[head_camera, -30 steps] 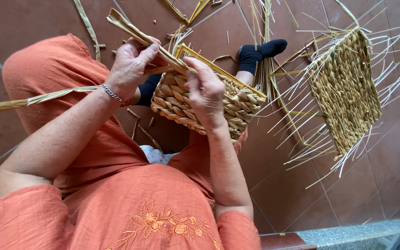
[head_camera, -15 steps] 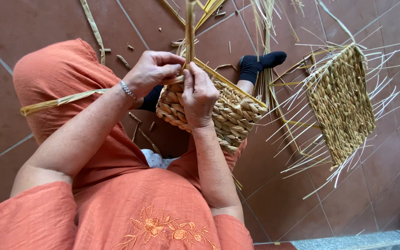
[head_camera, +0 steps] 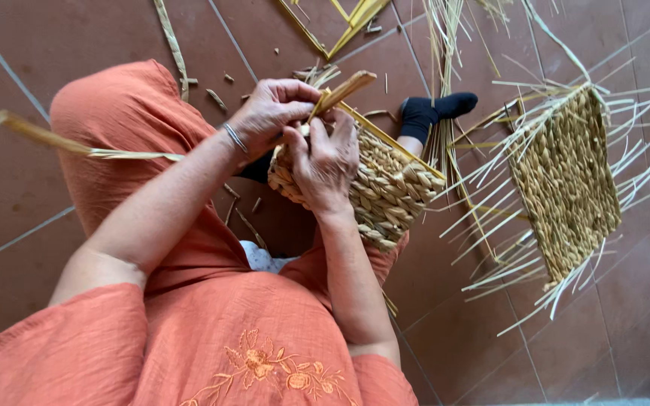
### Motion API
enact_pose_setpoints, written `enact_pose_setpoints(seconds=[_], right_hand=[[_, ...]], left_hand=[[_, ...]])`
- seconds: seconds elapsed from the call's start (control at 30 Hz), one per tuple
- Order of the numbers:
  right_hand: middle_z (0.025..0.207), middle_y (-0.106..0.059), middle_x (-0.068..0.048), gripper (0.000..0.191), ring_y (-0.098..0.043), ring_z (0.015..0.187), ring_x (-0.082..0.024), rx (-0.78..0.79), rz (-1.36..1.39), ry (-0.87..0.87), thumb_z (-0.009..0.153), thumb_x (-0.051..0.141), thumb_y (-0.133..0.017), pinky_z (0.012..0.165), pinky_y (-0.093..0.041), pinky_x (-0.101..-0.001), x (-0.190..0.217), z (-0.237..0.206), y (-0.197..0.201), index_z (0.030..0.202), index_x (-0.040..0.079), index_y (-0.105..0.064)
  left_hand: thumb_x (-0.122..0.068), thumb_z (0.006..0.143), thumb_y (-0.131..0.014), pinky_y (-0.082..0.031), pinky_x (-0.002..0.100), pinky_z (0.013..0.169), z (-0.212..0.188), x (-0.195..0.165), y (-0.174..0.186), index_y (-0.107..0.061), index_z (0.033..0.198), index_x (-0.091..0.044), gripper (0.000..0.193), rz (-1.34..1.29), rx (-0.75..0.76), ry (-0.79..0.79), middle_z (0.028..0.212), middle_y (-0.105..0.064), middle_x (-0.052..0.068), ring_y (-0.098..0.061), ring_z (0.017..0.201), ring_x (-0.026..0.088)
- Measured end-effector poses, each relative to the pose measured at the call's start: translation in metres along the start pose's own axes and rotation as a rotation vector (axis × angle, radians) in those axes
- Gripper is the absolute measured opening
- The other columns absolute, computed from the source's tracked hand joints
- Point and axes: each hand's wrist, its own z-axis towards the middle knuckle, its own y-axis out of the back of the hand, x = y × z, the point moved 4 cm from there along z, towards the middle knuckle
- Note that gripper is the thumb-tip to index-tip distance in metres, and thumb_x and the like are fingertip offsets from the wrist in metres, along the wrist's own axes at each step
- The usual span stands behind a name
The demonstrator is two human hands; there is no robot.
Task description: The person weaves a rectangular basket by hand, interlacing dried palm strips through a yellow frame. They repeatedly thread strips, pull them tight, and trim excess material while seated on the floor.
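On the lap above a tiled floor [head_camera: 54,45], woven basket [head_camera: 385,184] resting, left hand [head_camera: 268,113] clenched around a straw strand [head_camera: 344,89], right hand [head_camera: 325,162] pressing the basket rim, woven mat [head_camera: 566,180] lying nearby.

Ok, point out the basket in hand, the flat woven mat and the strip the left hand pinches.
woven basket [head_camera: 385,188], head view, braided side wall.
flat woven mat [head_camera: 566,180], head view, woven middle.
reed strip [head_camera: 344,89], head view, free end above the fingers.
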Motion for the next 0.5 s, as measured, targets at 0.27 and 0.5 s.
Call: enact_pose_setpoints(seconds=[0.27, 0.5], right_hand=[[0.125, -0.061, -0.014, 0.015, -0.056, 0.119, -0.034, -0.387, -0.195, -0.067, 0.099, 0.012, -0.074, 0.105, -0.048, -0.0441, -0.082, -0.034, 0.081, 0.112, 0.004, -0.072], [0.106, -0.068, -0.010, 0.015, -0.059, 0.111, -0.029, -0.308, -0.133, -0.194, 0.098, 0.021, -0.077, 0.097, -0.050, -0.0435, -0.152, -0.060, 0.074, 0.100, 0.006, -0.074]], left_hand=[[-0.001, 0.083, -0.058, -0.039, 0.022, 0.047, 0.018, 0.038, 0.027, -0.065, 0.102, -0.002, 0.020, -0.521, -0.158, 0.046, 0.077, -0.062, 0.003, -0.044, 0.052, 0.007], [-0.009, 0.097, -0.066, -0.045, 0.019, 0.055, -0.003, 0.032, 0.012, -0.068, 0.108, -0.003, 0.014, 0.036, -0.196, 0.040, 0.083, -0.065, -0.001, -0.055, 0.062, 0.003]])
